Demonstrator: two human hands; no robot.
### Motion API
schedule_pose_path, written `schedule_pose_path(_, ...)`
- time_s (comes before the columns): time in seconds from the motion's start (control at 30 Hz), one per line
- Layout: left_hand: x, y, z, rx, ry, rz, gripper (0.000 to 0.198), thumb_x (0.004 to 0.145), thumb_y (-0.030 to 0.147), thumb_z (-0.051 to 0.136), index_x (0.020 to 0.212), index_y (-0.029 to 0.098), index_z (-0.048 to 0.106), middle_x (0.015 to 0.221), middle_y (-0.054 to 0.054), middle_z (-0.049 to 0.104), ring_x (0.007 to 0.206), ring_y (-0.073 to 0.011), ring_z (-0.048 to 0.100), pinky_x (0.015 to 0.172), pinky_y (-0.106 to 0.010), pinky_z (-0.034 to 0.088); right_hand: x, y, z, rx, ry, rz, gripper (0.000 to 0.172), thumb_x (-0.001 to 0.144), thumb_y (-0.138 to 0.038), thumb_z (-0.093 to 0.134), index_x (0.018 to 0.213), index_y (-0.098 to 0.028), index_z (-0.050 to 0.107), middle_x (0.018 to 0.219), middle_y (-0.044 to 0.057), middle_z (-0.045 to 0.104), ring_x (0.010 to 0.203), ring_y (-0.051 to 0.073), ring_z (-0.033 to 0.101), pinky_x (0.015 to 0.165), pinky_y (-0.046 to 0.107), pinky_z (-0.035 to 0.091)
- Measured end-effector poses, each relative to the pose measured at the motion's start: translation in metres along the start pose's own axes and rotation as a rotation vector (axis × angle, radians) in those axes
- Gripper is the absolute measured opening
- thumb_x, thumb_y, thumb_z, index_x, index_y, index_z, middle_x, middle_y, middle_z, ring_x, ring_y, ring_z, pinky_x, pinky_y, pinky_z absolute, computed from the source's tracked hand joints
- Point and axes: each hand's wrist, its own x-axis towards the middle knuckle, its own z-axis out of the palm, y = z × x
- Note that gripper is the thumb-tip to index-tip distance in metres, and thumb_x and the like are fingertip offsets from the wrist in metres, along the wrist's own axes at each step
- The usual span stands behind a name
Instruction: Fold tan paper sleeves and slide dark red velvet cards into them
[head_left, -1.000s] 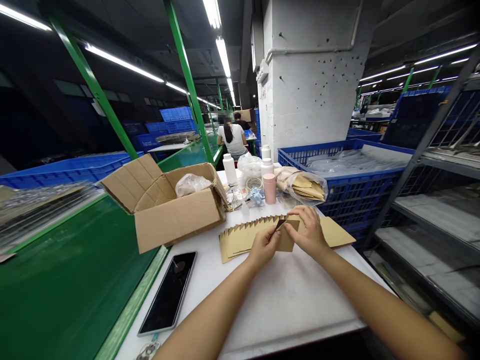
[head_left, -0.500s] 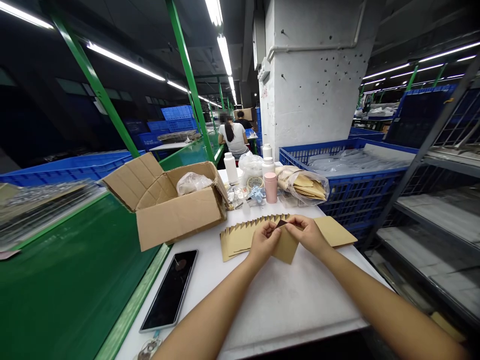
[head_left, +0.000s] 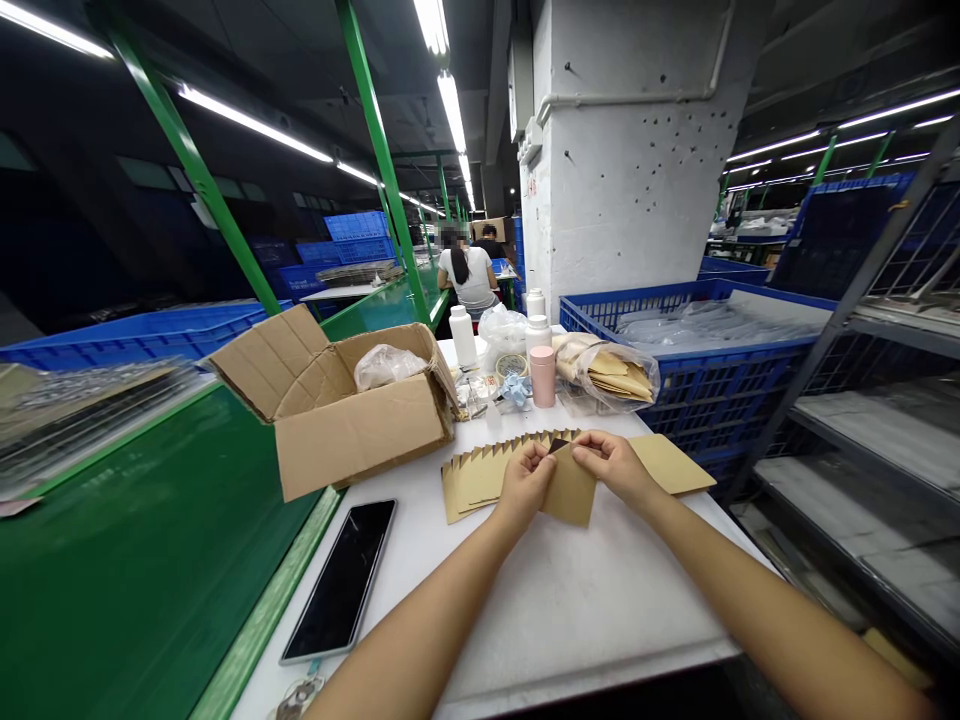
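Between my two hands is a small kraft paper envelope (head_left: 570, 494), its dark opening showing at the top edge. My left hand (head_left: 527, 475) pinches the envelope's upper left side. On the upper right corner, the fingers of my right hand (head_left: 611, 462) are closed. Behind my hands lies a fanned row of kraft envelopes (head_left: 480, 474) with dark notched tops, overlapping each other on the white table (head_left: 600, 600). A flat stack of kraft envelopes (head_left: 671, 463) rests to the right, partly behind my right hand.
An open cardboard box (head_left: 360, 440) stands at the left, above a phone (head_left: 341, 580). At the back are a pink bottle (head_left: 542, 377), white bottles (head_left: 463, 336), and a plastic bag of envelopes (head_left: 611, 370). A blue crate (head_left: 697, 390) and metal shelves (head_left: 862, 430) stand right.
The envelope has turned slightly between my hands, and its dark opening has shifted a little left. My hands have hardly moved.
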Motion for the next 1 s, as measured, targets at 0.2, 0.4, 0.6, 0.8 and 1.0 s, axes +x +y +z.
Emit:
schedule_pose_path(0.2, 0.004, -0.002, -0.004, -0.022, 0.038, -0.016, 0.023, 0.068, 0.033, 0.064, 0.072, 0.018, 0.048, 0.064, 0.003, 0.055, 0.057, -0.0107, 0.05, 0.054, -0.02, 0.037, 0.004, 0.007, -0.003, 0.106, 0.015, 0.06, 0.021, 0.07, -0.037, 0.063, 0.072, -0.017, 0.056, 0.062, -0.003, 0.055, 0.057, 0.011, 0.05, 0.054, 0.023, 0.039)
schedule_pose_path(0.4, 0.005, -0.004, -0.004, 0.0, 0.062, -0.008, 0.018, 0.064, 0.024, 0.064, 0.072, 0.017, 0.049, 0.063, 0.003, 0.055, 0.058, -0.0108, 0.051, 0.055, -0.019, 0.037, 0.005, 0.012, -0.004, 0.004, 0.099, 0.024, 0.021, 0.073, -0.038, 0.059, 0.079, -0.018, 0.055, 0.071, 0.001, 0.059, 0.064, 0.014, 0.054, 0.058, 0.026, 0.042)
schedule_pose_path(0.6, 0.005, -0.004, -0.001, 0.049, 0.121, 0.051, 0.014, 0.067, 0.023, 0.06, 0.074, 0.017, 0.049, 0.066, 0.003, 0.054, 0.061, -0.0114, 0.051, 0.058, -0.021, 0.038, -0.002, 0.004, 0.001, -0.348, 0.366, -0.195, 0.017, 0.076, -0.035, 0.055, 0.079, -0.019, 0.055, 0.077, 0.003, 0.059, 0.07, 0.016, 0.054, 0.06, 0.026, 0.041)
schedule_pose_path(0.8, 0.0, -0.001, 0.005, 0.202, 0.13, 0.155, 0.012, 0.067, 0.021, 0.061, 0.073, 0.018, 0.051, 0.068, 0.002, 0.052, 0.063, -0.012, 0.048, 0.056, -0.02, 0.036, -0.009, 0.001, 0.013, -0.279, 0.091, -0.105, 0.023, 0.077, -0.04, 0.057, 0.069, -0.019, 0.058, 0.062, 0.001, 0.059, 0.053, 0.013, 0.05, 0.048, 0.023, 0.037)
schedule_pose_path(1.0, -0.008, 0.002, 0.009, 0.329, 0.035, 0.173, 0.013, 0.073, 0.026, 0.059, 0.078, 0.018, 0.05, 0.072, 0.001, 0.052, 0.061, -0.0124, 0.048, 0.05, -0.02, 0.036, -0.007, 0.002, 0.015, 0.06, -0.052, -0.002, 0.026, 0.077, -0.042, 0.06, 0.066, -0.02, 0.052, 0.053, -0.003, 0.053, 0.043, 0.011, 0.048, 0.042, 0.023, 0.036)
